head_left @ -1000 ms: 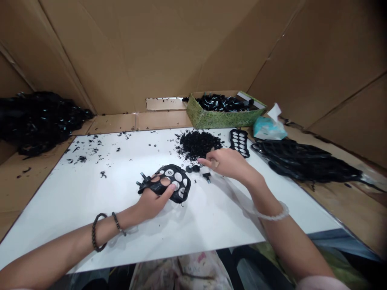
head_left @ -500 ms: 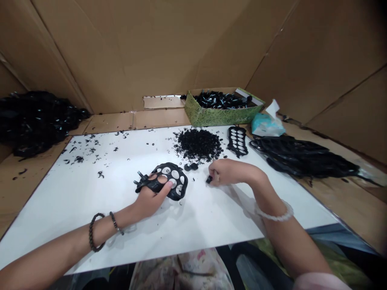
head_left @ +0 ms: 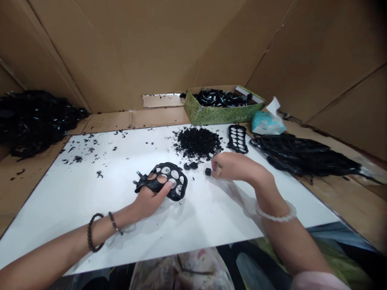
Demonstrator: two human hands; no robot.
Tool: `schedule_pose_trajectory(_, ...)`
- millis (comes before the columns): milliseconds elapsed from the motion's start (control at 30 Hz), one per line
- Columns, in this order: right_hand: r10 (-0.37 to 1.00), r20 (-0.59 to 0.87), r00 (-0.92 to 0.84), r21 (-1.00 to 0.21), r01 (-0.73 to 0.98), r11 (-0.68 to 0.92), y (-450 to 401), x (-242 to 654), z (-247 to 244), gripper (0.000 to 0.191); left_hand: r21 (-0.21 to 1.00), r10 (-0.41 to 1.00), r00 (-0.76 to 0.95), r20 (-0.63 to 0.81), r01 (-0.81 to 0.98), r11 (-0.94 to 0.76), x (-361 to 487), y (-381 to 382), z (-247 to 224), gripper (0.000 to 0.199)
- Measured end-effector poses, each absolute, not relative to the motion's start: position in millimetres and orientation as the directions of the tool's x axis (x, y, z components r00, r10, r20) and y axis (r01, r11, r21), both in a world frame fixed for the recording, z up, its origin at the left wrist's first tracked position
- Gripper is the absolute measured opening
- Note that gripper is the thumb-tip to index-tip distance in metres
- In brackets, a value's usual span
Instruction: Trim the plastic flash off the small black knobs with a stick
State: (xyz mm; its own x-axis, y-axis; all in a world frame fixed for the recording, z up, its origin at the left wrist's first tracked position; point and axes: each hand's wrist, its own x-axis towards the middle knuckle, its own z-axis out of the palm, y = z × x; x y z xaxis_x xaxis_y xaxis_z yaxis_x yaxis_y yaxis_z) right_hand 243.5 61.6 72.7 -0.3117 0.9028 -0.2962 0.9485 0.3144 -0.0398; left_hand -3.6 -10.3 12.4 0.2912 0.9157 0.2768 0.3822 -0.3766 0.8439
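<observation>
My left hand [head_left: 154,197] is wrapped round a black rubbery frame [head_left: 155,186] with rows of round holes, its thumb lying over the holes. Two parts with metal studs [head_left: 139,177] stick out at the frame's left end. To the right, just above the white board, my right hand [head_left: 231,166] pinches a small black knob [head_left: 208,172] that shows past the fingertips; what the curled fingers cover is hidden. A few loose black knobs [head_left: 191,165] lie on the board between the hands. Behind them is a heap of small black rings and scraps [head_left: 198,143].
A green box [head_left: 223,114] full of black studded parts stands at the back, beside a tissue pack [head_left: 267,123]. Another holed frame [head_left: 237,139] lies on the white board [head_left: 121,237]. Stacked black frames [head_left: 305,155] lie right, a black pile [head_left: 36,121] left; cardboard walls [head_left: 136,48] surround all.
My right hand has moved slightly away from me and its fingers have shifted, so more of the black knob shows. My left hand and the holed frame have stayed almost still.
</observation>
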Motion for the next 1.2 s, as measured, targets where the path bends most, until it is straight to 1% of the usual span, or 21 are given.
schedule_pose_trajectory(167, 0.888, -0.260, -0.378, -0.098, 0.926, 0.366, 63.3, 240.9, 76.7, 0.011, 0.841, 0.916, 0.297, 0.272, 0.389, -0.376, -4.1, -10.4, 12.5, 0.032)
schedule_pose_trajectory(367, 0.845, -0.385, -0.372, -0.192, 0.927, 0.321, 64.8, 246.1, 78.7, 0.014, 0.829, 0.916, 0.292, 0.276, 0.410, -0.380, -4.7, -10.1, 11.1, 0.030)
schedule_pose_trajectory(433, 0.829, -0.423, -0.367, -0.187, 0.930, 0.316, 65.3, 248.5, 76.6, 0.015, 0.827, 0.918, 0.290, 0.272, 0.417, -0.377, -5.0, -10.0, 10.4, 0.029)
schedule_pose_trajectory(500, 0.820, -0.441, -0.365, -0.157, 0.931, 0.331, 66.1, 249.8, 73.8, 0.012, 0.825, 0.917, 0.294, 0.271, 0.420, -0.379, -5.0, -9.9, 10.5, 0.029)
schedule_pose_trajectory(600, 0.815, -0.418, -0.401, -0.153, 0.915, 0.372, 67.8, 249.5, 70.6, 0.009, 0.825, 0.910, 0.304, 0.281, 0.407, -0.391, -4.1, -10.4, 12.7, 0.031)
schedule_pose_trajectory(667, 0.811, -0.383, -0.442, -0.206, 0.897, 0.391, 69.3, 248.1, 69.3, 0.009, 0.826, 0.907, 0.311, 0.284, 0.401, -0.396, -3.5, -10.8, 14.3, 0.031)
schedule_pose_trajectory(767, 0.778, -0.344, -0.526, -0.326, 0.844, 0.426, 71.5, 244.7, 66.3, 0.017, 0.824, 0.909, 0.316, 0.271, 0.412, -0.389, -3.2, -11.0, 14.6, 0.031)
schedule_pose_trajectory(800, 0.768, -0.338, -0.545, -0.347, 0.830, 0.437, 72.2, 243.4, 64.8, 0.019, 0.823, 0.911, 0.318, 0.264, 0.418, -0.384, -3.4, -11.0, 14.0, 0.031)
schedule_pose_trajectory(867, 0.786, -0.314, -0.533, -0.321, 0.838, 0.441, 73.4, 241.0, 61.7, 0.019, 0.821, 0.914, 0.316, 0.254, 0.429, -0.377, -3.9, -10.7, 12.3, 0.031)
schedule_pose_trajectory(967, 0.867, -0.199, -0.457, -0.196, 0.885, 0.422, 74.4, 238.2, 60.3, 0.012, 0.822, 0.916, 0.312, 0.252, 0.430, -0.373, -4.7, -10.4, 10.7, 0.030)
schedule_pose_trajectory(1033, 0.884, -0.127, -0.450, -0.155, 0.889, 0.430, 74.0, 236.3, 62.1, 0.015, 0.823, 0.915, 0.313, 0.256, 0.426, -0.376, -4.7, -10.3, 11.1, 0.030)
schedule_pose_trajectory(1200, 0.889, -0.077, -0.452, -0.096, 0.891, 0.444, 72.0, 228.9, 62.8, 0.024, 0.810, 0.908, 0.324, 0.267, 0.436, -0.393, -4.3, -10.7, 12.0, 0.030)
